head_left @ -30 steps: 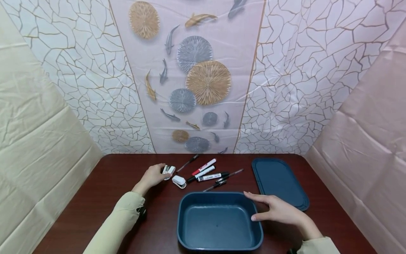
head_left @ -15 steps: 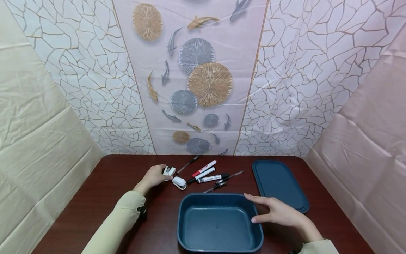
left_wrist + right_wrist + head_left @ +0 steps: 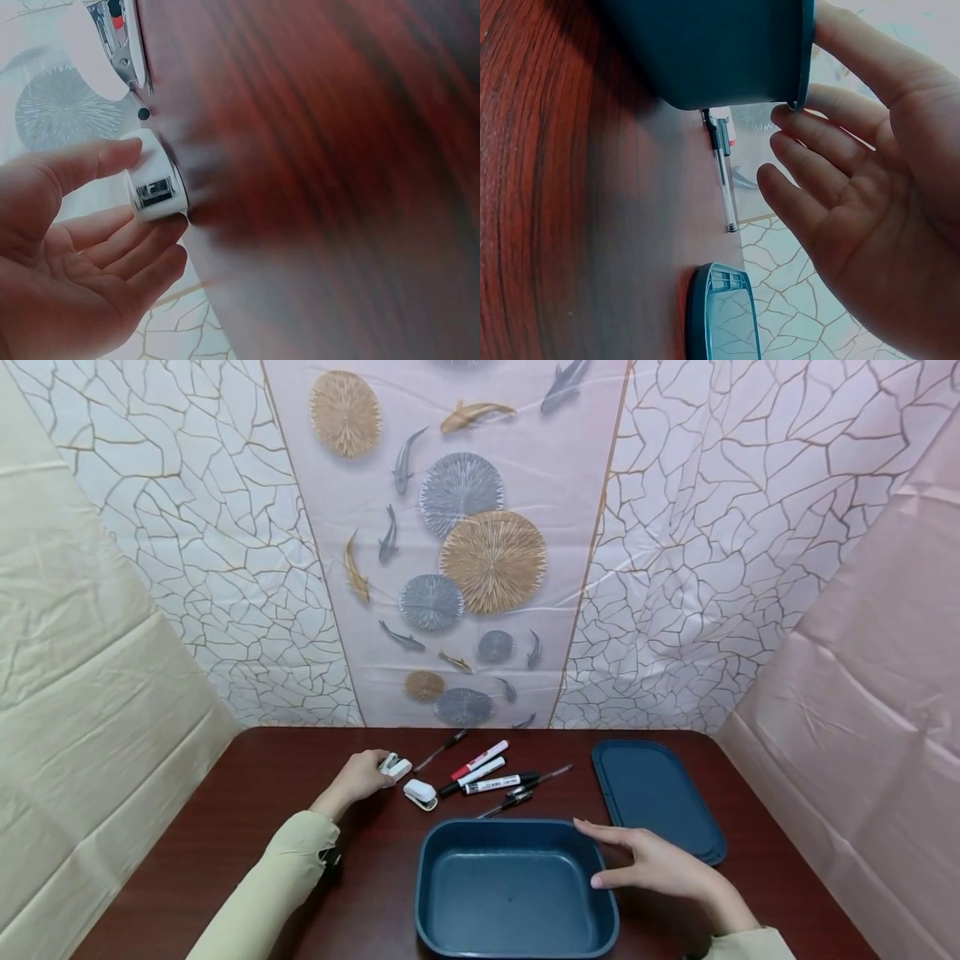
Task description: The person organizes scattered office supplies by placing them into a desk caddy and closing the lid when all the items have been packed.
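In the head view, my left hand (image 3: pixel 360 776) is at the left of the scattered stationery. It pinches a small white rounded gadget (image 3: pixel 156 176) with a dark rectangular slot, its thumb on one side and fingertips on the other; its exact kind is unclear. A white mini stapler (image 3: pixel 420 794) lies close by on the table. My right hand (image 3: pixel 654 862) rests at the right side of a deep blue plastic box (image 3: pixel 517 903), thumb and fingertips spread along the rim. The right wrist view shows its fingers (image 3: pixel 810 161) loosely extended beside the box wall.
Behind the box lie a red-capped marker (image 3: pixel 480 760), two black-capped markers, including the nearer one (image 3: pixel 498 783), and several pens, one pen (image 3: pixel 441 750) farther back. A blue lid (image 3: pixel 660 797) lies at the right. A patterned cloth (image 3: pixel 480 568) hangs behind the brown table (image 3: pixel 360 893).
The white gadget has turned in my left hand, so its visible side differs. My right hand keeps its place at the box rim. The head view has shifted slightly.
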Action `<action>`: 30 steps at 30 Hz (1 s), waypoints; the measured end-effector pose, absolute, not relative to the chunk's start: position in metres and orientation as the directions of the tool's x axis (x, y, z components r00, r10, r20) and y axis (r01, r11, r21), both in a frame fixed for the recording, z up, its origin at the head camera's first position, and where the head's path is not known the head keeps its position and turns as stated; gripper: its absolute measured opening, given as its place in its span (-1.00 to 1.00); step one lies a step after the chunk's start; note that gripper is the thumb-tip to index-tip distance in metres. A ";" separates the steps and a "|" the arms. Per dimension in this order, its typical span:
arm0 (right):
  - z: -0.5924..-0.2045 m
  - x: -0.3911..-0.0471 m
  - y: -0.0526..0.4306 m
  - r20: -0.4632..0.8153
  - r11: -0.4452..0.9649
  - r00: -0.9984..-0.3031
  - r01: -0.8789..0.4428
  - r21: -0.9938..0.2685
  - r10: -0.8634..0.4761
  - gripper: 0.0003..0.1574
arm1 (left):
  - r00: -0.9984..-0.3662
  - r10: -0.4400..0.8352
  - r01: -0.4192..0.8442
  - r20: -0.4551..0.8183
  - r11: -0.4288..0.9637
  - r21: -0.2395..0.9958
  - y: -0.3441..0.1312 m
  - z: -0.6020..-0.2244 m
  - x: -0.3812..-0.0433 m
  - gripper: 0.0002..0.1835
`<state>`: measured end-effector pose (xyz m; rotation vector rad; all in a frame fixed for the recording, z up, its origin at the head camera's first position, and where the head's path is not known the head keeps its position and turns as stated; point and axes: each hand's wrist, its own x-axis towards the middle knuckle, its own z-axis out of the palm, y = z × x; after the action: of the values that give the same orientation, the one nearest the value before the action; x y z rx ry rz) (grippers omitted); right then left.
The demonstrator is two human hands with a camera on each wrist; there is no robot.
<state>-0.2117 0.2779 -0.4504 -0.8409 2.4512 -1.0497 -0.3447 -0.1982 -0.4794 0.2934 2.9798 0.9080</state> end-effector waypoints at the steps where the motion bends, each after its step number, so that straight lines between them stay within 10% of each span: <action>1: -0.450 -0.212 0.278 -0.078 0.550 -0.766 -0.383 -0.742 -0.638 -0.11 | -0.983 0.179 0.170 0.040 0.815 0.554 -0.199 -0.479 -0.345 -0.46; 30: -0.448 -0.210 0.280 -0.053 0.506 -0.749 -0.392 -0.768 -0.660 -0.13 | -0.981 0.191 0.186 0.045 0.835 0.518 -0.204 -0.472 -0.347 -0.53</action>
<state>-0.2099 0.2795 -0.4484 -0.8775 2.4130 -1.1036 -0.3474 -0.2043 -0.4717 0.3079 3.0010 0.8455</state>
